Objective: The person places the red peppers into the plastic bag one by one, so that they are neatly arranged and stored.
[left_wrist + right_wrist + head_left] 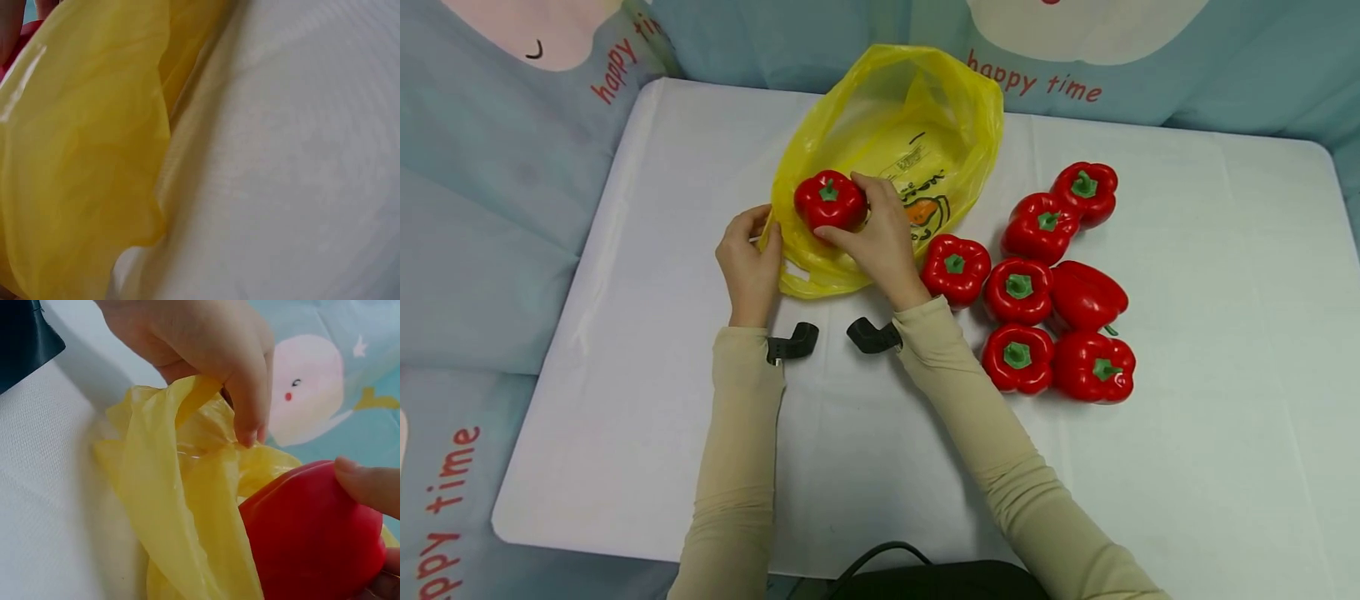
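A yellow plastic bag (955,108) lies at the back of the table with its mouth spread wide. At its left edge my left hand (752,267) pinches the rim between thumb and fingers; the right wrist view shows this hand (212,356) with the yellow film (162,487) bunched under it. My right hand (883,233) holds a red bell pepper (829,200) with a green stem, within the bag's opening. The same pepper (312,531) looms large in the right wrist view, thumb on its side. Mostly bag film (87,150) fills the left wrist view.
Several more red bell peppers stand in a cluster right of the bag, the nearest pepper (956,270) close to my right wrist and one pepper (1086,296) on its side. They rest on a white-covered table (1210,375). A blue printed curtain (1150,92) hangs behind.
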A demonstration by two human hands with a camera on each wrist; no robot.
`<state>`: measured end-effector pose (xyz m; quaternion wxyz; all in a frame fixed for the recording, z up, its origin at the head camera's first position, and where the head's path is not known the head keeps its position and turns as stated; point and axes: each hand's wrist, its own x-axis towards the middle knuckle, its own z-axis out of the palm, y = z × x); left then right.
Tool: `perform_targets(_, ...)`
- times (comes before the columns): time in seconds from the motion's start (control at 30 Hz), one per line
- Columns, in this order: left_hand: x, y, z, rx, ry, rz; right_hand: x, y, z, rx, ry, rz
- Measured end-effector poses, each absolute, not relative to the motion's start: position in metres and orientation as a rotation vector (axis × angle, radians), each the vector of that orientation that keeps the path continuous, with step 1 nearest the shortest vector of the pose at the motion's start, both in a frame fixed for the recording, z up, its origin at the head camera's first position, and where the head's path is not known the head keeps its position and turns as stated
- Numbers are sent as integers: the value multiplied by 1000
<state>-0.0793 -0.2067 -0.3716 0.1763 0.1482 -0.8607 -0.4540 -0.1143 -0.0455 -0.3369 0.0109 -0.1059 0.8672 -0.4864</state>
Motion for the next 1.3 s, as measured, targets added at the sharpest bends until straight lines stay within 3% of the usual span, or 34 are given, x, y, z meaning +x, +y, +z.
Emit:
perform_targets(0.77, -79, -208, -371, 423, -2444, -1282, -113, -44, -344, -303, 2560, -1667)
perform_targets(1.3, -81, -208, -374, 432, -2447, -1278, -81, -19, -309, -302, 2362, -2019)
